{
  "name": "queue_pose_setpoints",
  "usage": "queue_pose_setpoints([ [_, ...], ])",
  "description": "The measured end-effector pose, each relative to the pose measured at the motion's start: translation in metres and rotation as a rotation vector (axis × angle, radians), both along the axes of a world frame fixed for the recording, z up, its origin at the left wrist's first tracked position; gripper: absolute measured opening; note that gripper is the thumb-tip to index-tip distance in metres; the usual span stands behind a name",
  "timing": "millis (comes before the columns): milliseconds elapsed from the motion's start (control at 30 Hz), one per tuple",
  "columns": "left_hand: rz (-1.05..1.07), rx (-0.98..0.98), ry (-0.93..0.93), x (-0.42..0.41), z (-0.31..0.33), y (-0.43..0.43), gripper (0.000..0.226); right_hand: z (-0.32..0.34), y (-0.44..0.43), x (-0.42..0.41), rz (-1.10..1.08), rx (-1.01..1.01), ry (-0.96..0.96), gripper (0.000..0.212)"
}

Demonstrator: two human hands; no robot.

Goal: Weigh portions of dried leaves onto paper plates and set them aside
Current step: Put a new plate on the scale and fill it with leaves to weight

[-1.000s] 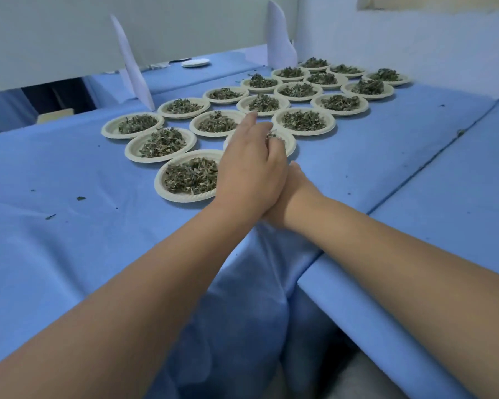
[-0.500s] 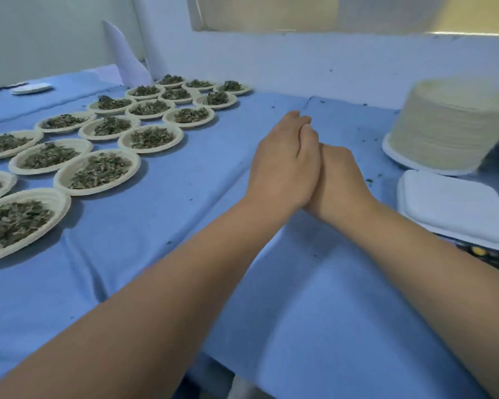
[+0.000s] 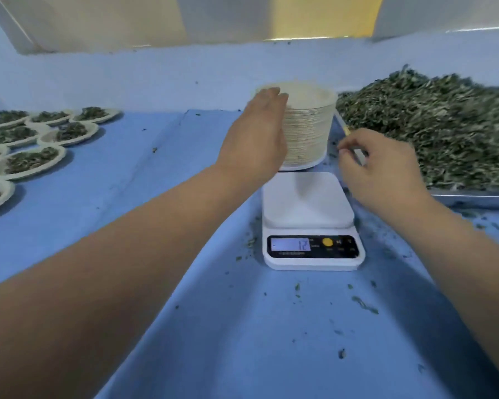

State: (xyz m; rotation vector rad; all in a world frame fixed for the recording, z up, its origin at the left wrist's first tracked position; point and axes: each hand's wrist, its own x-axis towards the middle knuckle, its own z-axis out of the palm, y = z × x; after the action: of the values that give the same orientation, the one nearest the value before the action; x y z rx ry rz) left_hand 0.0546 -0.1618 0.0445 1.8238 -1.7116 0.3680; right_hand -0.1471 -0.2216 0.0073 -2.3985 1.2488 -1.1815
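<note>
A tall stack of empty paper plates [image 3: 308, 131] stands behind a white digital scale [image 3: 308, 203]. The scale's platform is bare and its display [image 3: 291, 244] shows 12. My left hand [image 3: 257, 136] lies flat against the stack's left side, fingers spread up to the top rim, holding nothing. My right hand [image 3: 380, 168] hovers right of the scale, fingers pinched on a thin pale stick [image 3: 357, 152] at the tray's edge. A big heap of dried leaves [image 3: 432, 125] fills a metal tray [image 3: 473, 194] on the right.
Several filled paper plates [image 3: 32, 161] sit in rows at the far left on the blue cloth [image 3: 156, 226]. Leaf crumbs [image 3: 363, 305] are scattered around the scale. A pale blue wall [image 3: 156, 76] runs right behind the stack and the tray.
My view has swung right, from the rows of filled plates to the scale. My hands, pressed together before, have parted: the left went to the plate stack, the right to the tray's edge.
</note>
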Motion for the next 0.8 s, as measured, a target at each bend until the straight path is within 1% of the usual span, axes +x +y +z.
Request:
queue_pose_setpoints([
  [100,0.036,0.051,-0.178,-0.002,0.012,-0.036,0.055,-0.007,-0.032,-0.026,-0.123,0.053,0.242,0.027],
  [200,0.092,0.167,-0.324,-0.007,0.017,-0.058,0.048,-0.014,-0.050,-0.033,-0.199,0.216,0.508,0.049],
  [267,0.118,0.211,-0.409,-0.008,0.018,-0.064,0.051,-0.015,-0.056,-0.032,-0.185,0.311,0.593,0.064],
  [300,0.119,0.218,-0.456,-0.008,0.018,-0.066,0.052,-0.015,-0.058,-0.031,-0.176,0.327,0.613,0.070],
  [367,0.100,0.219,-0.548,-0.007,0.019,-0.067,0.052,-0.016,-0.059,-0.031,-0.174,0.323,0.627,0.075],
  [467,0.078,0.251,-0.650,-0.005,0.026,-0.066,0.048,-0.018,-0.057,-0.032,-0.184,0.304,0.641,0.072],
  [533,0.074,0.284,-0.682,-0.004,0.033,-0.064,0.045,-0.018,-0.055,-0.032,-0.195,0.288,0.638,0.068],
  [633,0.061,0.309,-0.727,-0.005,0.040,-0.061,0.047,-0.018,-0.053,-0.032,-0.198,0.274,0.639,0.065],
  [700,0.056,0.303,-0.745,-0.006,0.042,-0.060,0.054,-0.018,-0.053,-0.032,-0.198,0.264,0.644,0.065],
  [800,0.038,0.286,-0.740,-0.007,0.044,-0.059,0.073,-0.018,-0.054,-0.032,-0.193,0.238,0.650,0.064],
])
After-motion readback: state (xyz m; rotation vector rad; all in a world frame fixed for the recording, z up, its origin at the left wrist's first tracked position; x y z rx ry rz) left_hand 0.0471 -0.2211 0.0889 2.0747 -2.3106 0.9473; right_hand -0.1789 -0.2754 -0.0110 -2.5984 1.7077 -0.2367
